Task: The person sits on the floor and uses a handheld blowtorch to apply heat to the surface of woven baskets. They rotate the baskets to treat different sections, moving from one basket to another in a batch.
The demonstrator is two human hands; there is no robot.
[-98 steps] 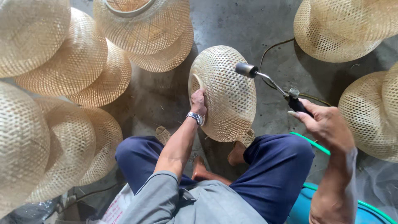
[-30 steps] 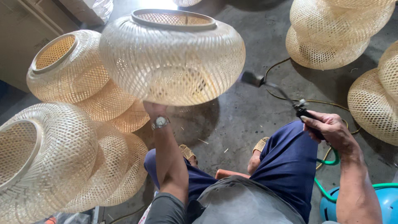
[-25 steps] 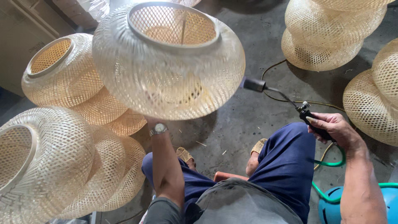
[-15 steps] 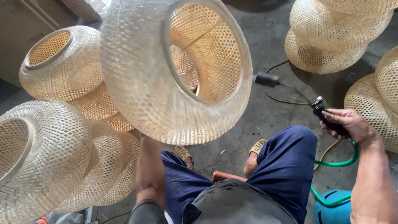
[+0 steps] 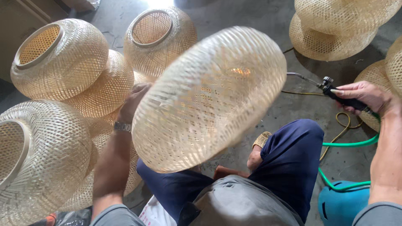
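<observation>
My left hand [image 5: 133, 100] grips a large woven bamboo lampshade [image 5: 209, 98] by its hidden edge, holding it raised and tilted in front of me, its rounded outside facing the camera. My right hand [image 5: 362, 96] is closed on the black handle of a spray gun [image 5: 335, 91], whose thin metal nozzle points left toward the lampshade. A green hose [image 5: 347, 144] runs from the gun down past my right knee. I sit with dark blue trousers, knees apart.
Several more woven bamboo lampshades are stacked at the left [image 5: 58, 62], behind [image 5: 159, 35] and at the upper right [image 5: 339, 25]. A blue plastic container [image 5: 341, 205] stands by my right leg. The floor is grey concrete [image 5: 251, 16] with a yellow cord lying on it.
My left hand has turned the lampshade, so its opening, earlier facing up and then sideways, is now hidden and the outside faces me. The spray gun hand stayed at the right.
</observation>
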